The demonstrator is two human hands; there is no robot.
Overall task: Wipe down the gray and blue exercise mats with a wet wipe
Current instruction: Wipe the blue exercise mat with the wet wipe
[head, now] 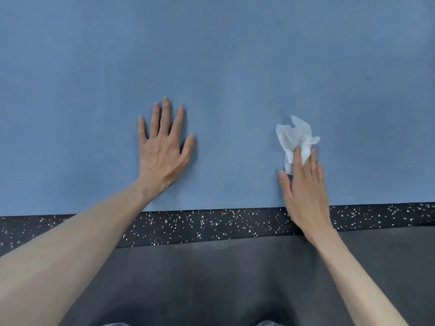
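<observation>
My left hand [162, 151] lies flat with spread fingers on the blue mat [211, 55]. My right hand [303, 191], fingers straight, presses the crumpled wet wipe [294, 137] onto this mat, seemingly without pinching. The gray mat [223, 278] is nearer, beyond a speckled floor strip [211, 224].

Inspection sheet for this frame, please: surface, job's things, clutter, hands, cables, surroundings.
Surface: blue mat fills the upper view, gray mat nearest; black speckled floor strip between them.
Job's things: crumpled white wet wipe on the blue mat.
Clutter: small dark mark at far right of blue mat.
Hands: left hand flat on blue mat, fingers spread; right hand presses straight fingers on the wipe.
Cables: nothing seen.
Surroundings: nothing seen beyond mats and floor.
</observation>
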